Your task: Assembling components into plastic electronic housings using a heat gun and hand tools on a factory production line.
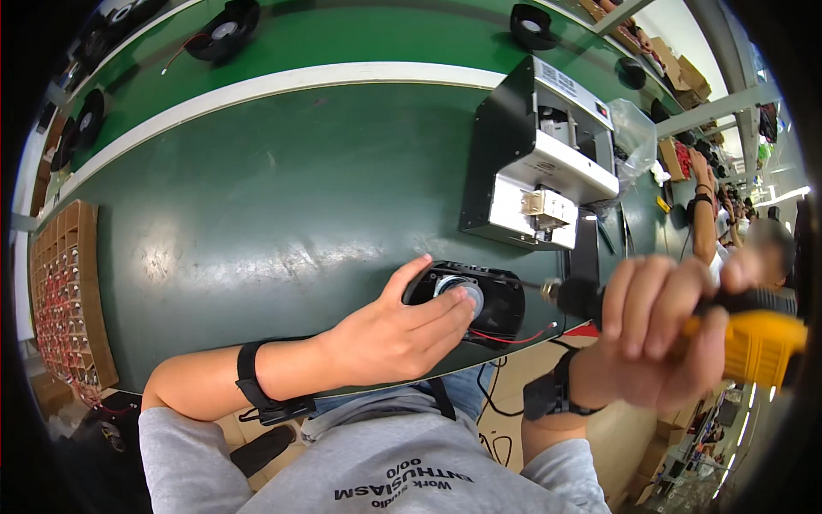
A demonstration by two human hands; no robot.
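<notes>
A black plastic speaker housing (pixel 501 310) lies near the front edge of the green workbench. A round silver-grey speaker (pixel 467 298) sits in it, and a thin red wire (pixel 524 340) with a small white connector trails out to the right. My left hand (pixel 398 334) grips the housing, its fingers bent over the speaker and its thumb at the left far edge. My right hand (pixel 659 330), blurred, is wrapped round a yellow and black electric screwdriver (pixel 758 347). The tool lies almost level; its thin bit points left at the housing, and I cannot tell whether the tip touches a screw.
A black and silver benchtop machine (pixel 548 163) stands beyond the housing. At the left edge is a cardboard tray (pixel 90 291) holding several wired parts. Past a white rail (pixel 282 79), black housings (pixel 224 30) lie on a green belt. Another person's arm (pixel 704 210) shows at right.
</notes>
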